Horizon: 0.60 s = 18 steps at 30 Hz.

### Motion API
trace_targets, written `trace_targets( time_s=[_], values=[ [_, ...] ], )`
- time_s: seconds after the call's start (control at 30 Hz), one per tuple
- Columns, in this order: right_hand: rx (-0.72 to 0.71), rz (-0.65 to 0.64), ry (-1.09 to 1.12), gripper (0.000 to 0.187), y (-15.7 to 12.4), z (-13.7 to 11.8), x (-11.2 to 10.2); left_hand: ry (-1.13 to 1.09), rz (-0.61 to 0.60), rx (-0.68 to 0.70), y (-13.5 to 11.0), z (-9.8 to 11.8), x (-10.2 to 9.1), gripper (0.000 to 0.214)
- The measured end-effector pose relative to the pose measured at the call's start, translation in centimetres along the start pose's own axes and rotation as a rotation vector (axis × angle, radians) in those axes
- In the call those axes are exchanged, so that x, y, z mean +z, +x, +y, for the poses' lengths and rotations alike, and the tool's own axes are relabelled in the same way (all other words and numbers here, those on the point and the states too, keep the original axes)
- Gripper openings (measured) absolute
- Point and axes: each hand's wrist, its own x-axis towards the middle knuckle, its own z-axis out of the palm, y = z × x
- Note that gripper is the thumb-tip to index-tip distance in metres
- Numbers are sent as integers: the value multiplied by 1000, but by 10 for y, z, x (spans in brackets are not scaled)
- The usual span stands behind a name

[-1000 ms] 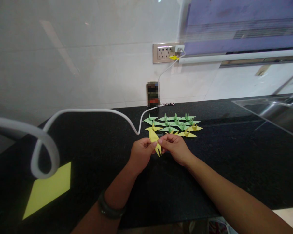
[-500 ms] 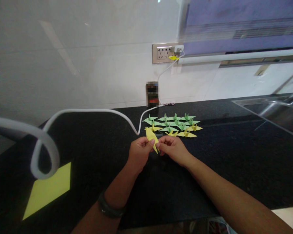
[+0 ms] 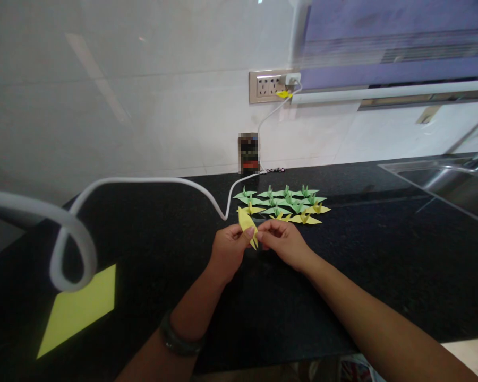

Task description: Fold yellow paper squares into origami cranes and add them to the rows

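Between my two hands is a partly folded yellow origami paper point(image 3: 247, 222), long and pointed, with two narrow tips toward me. My left hand point(image 3: 231, 246) pinches it from the left, thumb lying on top. From the right, the fingertips of my right hand point(image 3: 283, 241) grip its edge near the narrow tips. Just beyond my hands, several green paper cranes point(image 3: 276, 209) stand in rows on the black countertop point(image 3: 295, 323). Several yellow paper cranes point(image 3: 306, 217) make up the nearer part of that group, and my right hand partly hides one of them.
A flat yellow paper sheet point(image 3: 79, 313) lies at the left. A thick white cable point(image 3: 155, 180) loops above it and runs back toward the wall socket point(image 3: 267, 86). A blurred-out phone-like object point(image 3: 249, 154) leans on the wall. At the right is a metal sink point(image 3: 458, 180).
The narrow tips of the folded paper have shifted slightly left and now show as two separate points. Both hands stay in nearly the same place.
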Motion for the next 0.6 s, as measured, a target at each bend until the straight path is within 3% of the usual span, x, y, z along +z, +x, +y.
trace_targets(
  time_s=[0.2,0.6],
  values=[
    [-120,75,85,16,3,-8,-4,262,-59,122,1,-2,-3,25],
    [-171,17,81,12,4,-3,-6,366,-119,145,-3,3,-3,30]
  ],
)
